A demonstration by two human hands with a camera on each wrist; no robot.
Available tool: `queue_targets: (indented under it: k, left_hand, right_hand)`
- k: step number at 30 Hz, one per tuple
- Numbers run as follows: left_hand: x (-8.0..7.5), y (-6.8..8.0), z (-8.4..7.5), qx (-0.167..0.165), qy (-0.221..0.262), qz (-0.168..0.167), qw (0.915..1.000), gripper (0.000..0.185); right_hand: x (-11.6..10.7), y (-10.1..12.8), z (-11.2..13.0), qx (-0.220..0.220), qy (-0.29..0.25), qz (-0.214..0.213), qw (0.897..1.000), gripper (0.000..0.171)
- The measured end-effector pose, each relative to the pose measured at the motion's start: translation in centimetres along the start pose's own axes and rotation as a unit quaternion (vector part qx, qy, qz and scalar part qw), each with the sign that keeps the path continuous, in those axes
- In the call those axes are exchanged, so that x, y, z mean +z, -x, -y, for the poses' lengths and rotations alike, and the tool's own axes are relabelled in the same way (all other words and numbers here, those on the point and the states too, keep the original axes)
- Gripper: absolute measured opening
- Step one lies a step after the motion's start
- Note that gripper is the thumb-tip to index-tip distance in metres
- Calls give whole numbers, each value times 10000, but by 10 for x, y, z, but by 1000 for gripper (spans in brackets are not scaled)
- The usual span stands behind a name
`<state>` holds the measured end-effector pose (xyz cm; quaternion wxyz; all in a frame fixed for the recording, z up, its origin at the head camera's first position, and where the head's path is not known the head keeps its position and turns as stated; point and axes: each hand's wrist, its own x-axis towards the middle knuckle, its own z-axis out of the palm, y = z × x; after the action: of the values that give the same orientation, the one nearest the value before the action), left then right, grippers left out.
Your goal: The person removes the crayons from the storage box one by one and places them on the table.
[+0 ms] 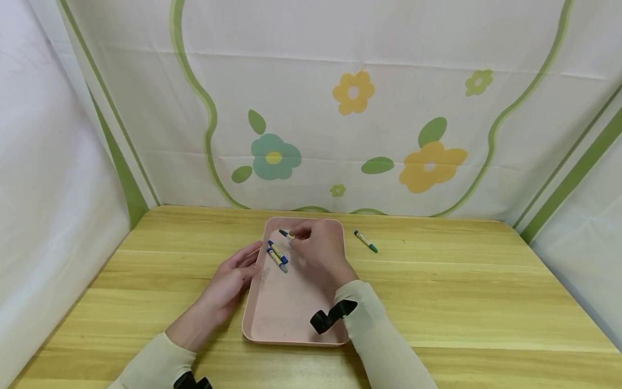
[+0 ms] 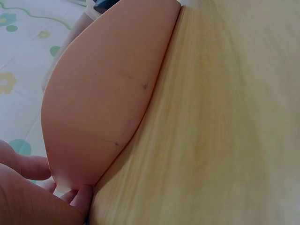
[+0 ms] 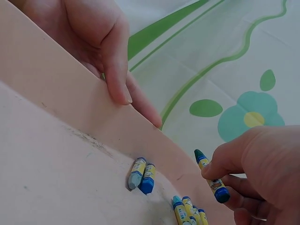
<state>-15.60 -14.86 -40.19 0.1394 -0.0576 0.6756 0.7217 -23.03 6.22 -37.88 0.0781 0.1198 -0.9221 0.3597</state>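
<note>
- Soft, even daylight-like light filled the scene; no harsh glare showed anywhere.
- Shadows were faint, a pale one lying under the right hand (image 1: 318, 246) on the pink tray (image 1: 286, 319).
- The head view bent straight lines near its edges.
- The left wrist view was blurred, the table (image 2: 234, 117) soft and smeared.
- The right wrist view was fairly sharp.
</note>
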Motion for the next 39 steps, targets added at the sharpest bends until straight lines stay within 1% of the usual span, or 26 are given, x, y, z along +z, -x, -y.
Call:
queue_targets:
  k: [7, 9, 12, 14, 19, 22, 31, 39]
  left_hand:
    - [0, -1, 0, 8, -22, 5, 10000, 64]
    - [0, 0, 0, 9, -13, 15, 10000, 64]
    - [0, -1, 0, 9, 18, 39, 10000, 64]
    - [0, -1, 0, 3, 44, 51, 10000, 64]
    - [0, -1, -1, -7, 57, 33, 10000, 64]
    - [0, -1, -1, -15, 35, 6, 10000, 64]
    - [0, -1, -2, -30, 64, -23, 10000, 65]
    - [-1, -2, -2, -40, 59, -10, 10000, 65]
  right_hand:
    - [-3, -1, 2, 222, -103, 55, 9997, 11]
    - [-4, -1, 4, 346, -213, 120, 9991, 12]
    - [-8, -1, 6, 569, -523, 237, 9967, 13]
    - [-11, -1, 7, 692, -855, 332, 9934, 13]
    - [-19, -2, 4, 527, -1358, 470, 9882, 15]
    - [-24, -3, 2, 569, -1525, 522, 9853, 18]
    - [-38, -8, -8, 857, -1361, 391, 9862, 15]
    - [-50, -9, -22, 909, -1300, 275, 9870, 17]
